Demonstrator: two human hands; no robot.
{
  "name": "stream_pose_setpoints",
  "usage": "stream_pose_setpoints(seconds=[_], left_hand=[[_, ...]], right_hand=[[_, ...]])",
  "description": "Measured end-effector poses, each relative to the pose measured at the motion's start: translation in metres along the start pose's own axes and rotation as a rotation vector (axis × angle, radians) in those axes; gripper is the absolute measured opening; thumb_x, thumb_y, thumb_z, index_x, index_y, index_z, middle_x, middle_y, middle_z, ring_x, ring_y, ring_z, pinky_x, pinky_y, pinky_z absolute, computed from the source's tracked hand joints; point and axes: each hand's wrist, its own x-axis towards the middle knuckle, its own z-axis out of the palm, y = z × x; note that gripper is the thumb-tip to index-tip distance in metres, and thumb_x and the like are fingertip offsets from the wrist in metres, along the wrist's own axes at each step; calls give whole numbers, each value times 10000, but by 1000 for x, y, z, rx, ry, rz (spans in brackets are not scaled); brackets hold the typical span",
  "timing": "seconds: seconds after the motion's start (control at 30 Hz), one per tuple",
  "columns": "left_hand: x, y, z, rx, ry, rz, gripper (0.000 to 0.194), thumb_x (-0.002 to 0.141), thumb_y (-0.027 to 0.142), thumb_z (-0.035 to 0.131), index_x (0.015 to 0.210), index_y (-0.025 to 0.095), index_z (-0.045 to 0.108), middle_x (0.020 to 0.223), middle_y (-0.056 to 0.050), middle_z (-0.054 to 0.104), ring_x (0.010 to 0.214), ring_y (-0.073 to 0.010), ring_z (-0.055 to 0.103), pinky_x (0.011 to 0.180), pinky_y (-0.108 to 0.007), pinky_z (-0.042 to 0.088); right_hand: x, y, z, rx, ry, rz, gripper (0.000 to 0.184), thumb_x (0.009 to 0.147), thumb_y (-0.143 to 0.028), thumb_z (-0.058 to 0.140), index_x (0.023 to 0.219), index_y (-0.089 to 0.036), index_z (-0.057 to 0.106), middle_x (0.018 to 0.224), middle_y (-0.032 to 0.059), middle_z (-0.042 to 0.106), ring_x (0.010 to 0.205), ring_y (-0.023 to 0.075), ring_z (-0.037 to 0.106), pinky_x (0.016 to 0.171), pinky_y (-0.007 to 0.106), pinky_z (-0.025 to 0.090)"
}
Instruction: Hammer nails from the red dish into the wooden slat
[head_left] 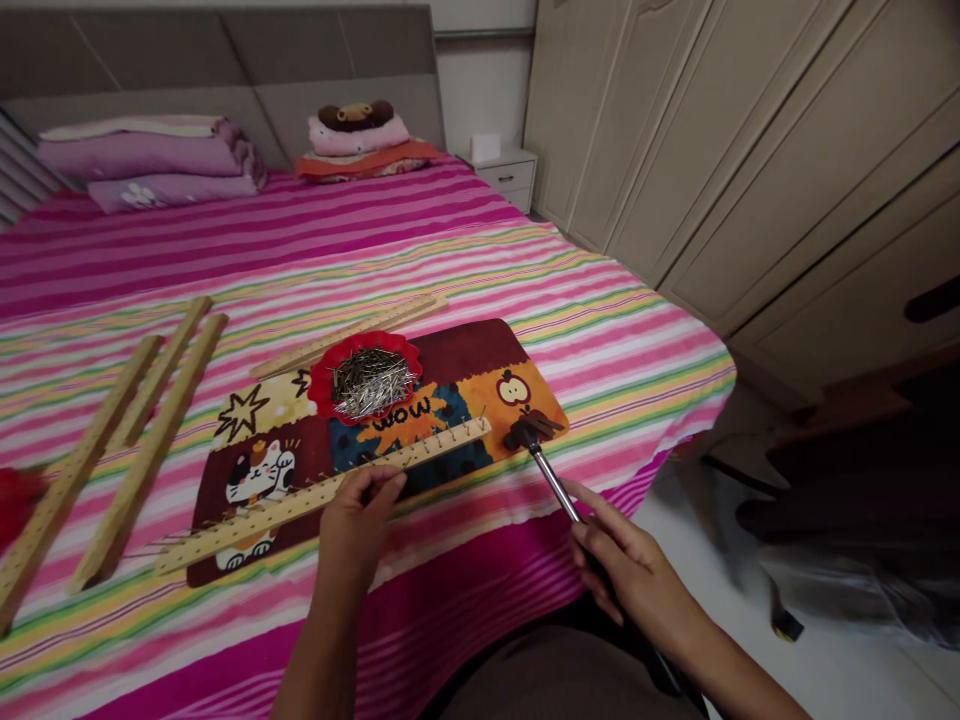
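A long wooden strip [300,502] lies slantwise across a printed mat [536,395], with a row of nails standing along it. My left hand [360,510] rests at the strip's near side, its thumb and forefinger closed together by the nails. Whatever is in that pinch is too small to make out. My right hand [626,550] is wrapped round the dark grip of a hammer [555,482]. The hammer's dark head is over the mat's right part, just beyond the strip's right end. Behind the strip, a red scalloped dish [319,392] holds many loose nails [375,385].
Several wooden strips [154,450] lie on the striped bedspread [600,300] at left, and more wood [360,325] lies behind the dish. A red object [19,505] is at the left edge. Folded bedding [157,160] lies by the headboard. Wardrobes [675,130] line the right side.
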Motion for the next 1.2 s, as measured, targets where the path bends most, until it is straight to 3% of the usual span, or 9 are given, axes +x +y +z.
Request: stream_pose_setpoints(seconds=[0.17, 0.37, 0.6, 0.7, 0.87, 1.03, 1.2], left_hand=[[5, 6, 10, -117, 41, -76, 396, 541, 485, 700, 779, 171, 663, 678, 1, 637, 603, -117, 547, 590, -236, 474], [10, 6, 24, -186, 55, -43, 392, 550, 487, 688, 760, 160, 636, 684, -11, 647, 568, -111, 563, 543, -228, 501], [12, 1, 31, -18, 87, -52, 335, 625, 477, 624, 805, 197, 668, 669, 14, 642, 568, -120, 560, 589, -247, 487], [14, -2, 32, 69, 88, -35, 301, 663, 456, 601, 820, 209, 670, 755, 0, 673, 617, -141, 582, 651, -282, 500], [15, -2, 33, 271, 121, 151, 197, 722, 375, 572, 784, 219, 676, 822, -21, 692, 784, -182, 618, 777, -300, 470], [12, -2, 35, 377, 130, 234, 176, 766, 316, 533, 795, 217, 675, 835, -32, 678, 810, -184, 613, 765, -290, 447], [12, -6, 36, 384, 131, 320, 172, 786, 295, 512, 786, 216, 664, 810, -30, 663, 800, -172, 604, 755, -271, 445]], right_hand=[[-1, -2, 0, 1, 8, 12, 612, 810, -465, 564, 1374, -259, 449, 652, -58, 503, 380, 54, 381, 312, 149, 253], [-1, 1, -1, 9, -11, -4, 614, 820, -462, 557, 1385, -256, 430, 643, -63, 494, 372, 47, 369, 306, 143, 252], [-1, -1, -1, -7, -16, 3, 602, 838, -443, 534, 1393, -244, 413, 624, -71, 486, 369, 39, 357, 310, 133, 255], [-1, -1, -1, -1, -4, 6, 616, 826, -447, 549, 1391, -240, 419, 635, -65, 492, 370, 41, 361, 306, 137, 255], [-2, -5, 0, -22, -23, 5, 617, 825, -458, 549, 1393, -252, 422, 630, -65, 482, 377, 51, 367, 315, 148, 251], [-2, -21, 13, -70, -141, -13, 593, 838, -441, 528, 1385, -228, 443, 611, -63, 452, 384, 55, 343, 335, 173, 223], [5, -39, 38, -162, -333, -157, 475, 912, -322, 437, 1377, -223, 449, 555, -80, 363, 444, 76, 325, 392, 192, 232]])
